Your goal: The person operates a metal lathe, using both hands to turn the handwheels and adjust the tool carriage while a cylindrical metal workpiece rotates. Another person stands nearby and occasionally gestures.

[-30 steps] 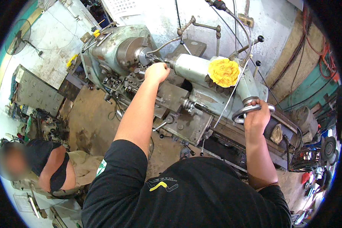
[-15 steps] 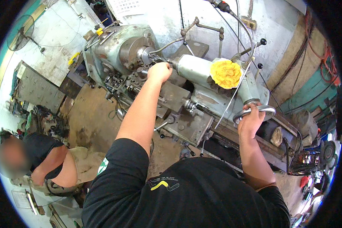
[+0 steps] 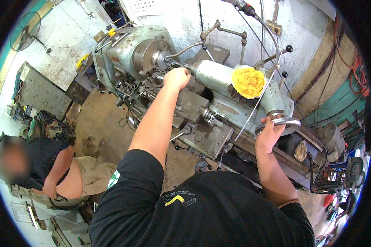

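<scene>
My left hand is closed in a fist just below and beside a fluted drill bit on a lathe. What its fingers hold, if anything, is hidden. The bit points from the tailstock toward a round metal workpiece gripped in the chuck. At the tailstock's right end, my right hand is wrapped around the rim of a shiny metal handwheel. A bent coolant pipe reaches to the workpiece from above.
A crumpled yellow cloth lies on the tailstock. Below my left arm are the carriage and tool slide with levers. A stone-like lump rests near the bed's right end. Another person sits at the left, near a metal cabinet.
My right hand has shifted slightly on the handwheel rim, its fingers now lower. My left hand stays by the drill bit. The whole view has shifted a little.
</scene>
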`<action>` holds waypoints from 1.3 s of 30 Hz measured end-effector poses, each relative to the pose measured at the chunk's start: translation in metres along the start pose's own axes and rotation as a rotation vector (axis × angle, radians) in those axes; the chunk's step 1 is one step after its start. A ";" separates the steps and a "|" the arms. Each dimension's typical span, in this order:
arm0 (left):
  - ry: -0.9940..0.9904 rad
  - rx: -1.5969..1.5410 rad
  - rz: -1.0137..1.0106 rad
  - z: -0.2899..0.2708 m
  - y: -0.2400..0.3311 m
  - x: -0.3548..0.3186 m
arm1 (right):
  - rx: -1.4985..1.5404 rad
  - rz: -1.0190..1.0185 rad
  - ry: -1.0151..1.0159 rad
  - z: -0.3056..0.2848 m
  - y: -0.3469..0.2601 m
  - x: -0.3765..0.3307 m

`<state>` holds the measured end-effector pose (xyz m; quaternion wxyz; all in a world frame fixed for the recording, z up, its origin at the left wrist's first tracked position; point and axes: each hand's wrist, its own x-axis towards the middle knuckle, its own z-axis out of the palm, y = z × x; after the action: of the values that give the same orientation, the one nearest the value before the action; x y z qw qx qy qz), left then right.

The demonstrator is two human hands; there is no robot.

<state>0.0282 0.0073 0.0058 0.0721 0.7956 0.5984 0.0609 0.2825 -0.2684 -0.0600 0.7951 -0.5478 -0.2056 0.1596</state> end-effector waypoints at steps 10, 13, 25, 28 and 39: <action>0.037 -0.028 0.007 0.001 -0.001 0.000 | 0.020 0.019 0.016 0.003 -0.003 -0.002; 0.026 -0.013 -0.003 0.002 0.000 -0.001 | 0.010 0.020 0.017 0.001 -0.001 -0.002; 0.025 0.004 -0.024 0.004 -0.001 0.002 | -0.163 -0.135 -0.097 -0.004 0.029 -0.009; 0.024 0.005 -0.034 0.003 0.001 0.000 | -0.235 -0.159 -0.115 -0.011 0.045 -0.009; 0.182 -0.109 -0.045 -0.001 0.003 -0.012 | -0.342 -0.243 -0.179 -0.020 0.064 -0.017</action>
<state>0.0274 -0.0055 0.0068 0.0621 0.7682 0.6158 0.1638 0.2761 -0.2705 -0.1285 0.6825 -0.6296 -0.3637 0.0737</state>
